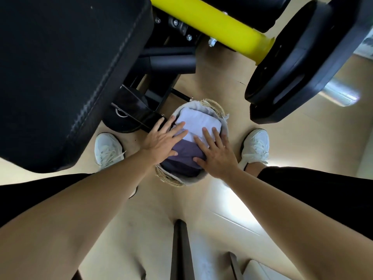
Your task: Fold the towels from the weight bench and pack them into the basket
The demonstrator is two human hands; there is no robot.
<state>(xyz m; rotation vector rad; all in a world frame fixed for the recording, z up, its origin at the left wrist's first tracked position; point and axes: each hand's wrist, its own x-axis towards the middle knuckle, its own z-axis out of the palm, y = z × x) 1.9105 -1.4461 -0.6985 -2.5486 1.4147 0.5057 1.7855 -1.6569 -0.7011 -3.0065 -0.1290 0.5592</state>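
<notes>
A round woven basket (217,109) with a light cloth lining stands on the floor between my feet. Inside lie a folded white towel (198,122) on the far side and a folded dark purple towel (184,153) on the near side. My left hand (161,140) lies flat with spread fingers across the left side of both towels. My right hand (217,152) presses flat on the right side, fingers straight over the white towel and thumb on the purple one. The black padded weight bench (60,67) fills the upper left; no towel shows on it.
A yellow bar (218,27) carrying black weight plates (298,63) hangs at the upper right, close above the basket. The bench's black frame and foot (133,110) stand just left of the basket. My white shoes (108,148) flank it. Dark metal bars (181,249) cross the floor below.
</notes>
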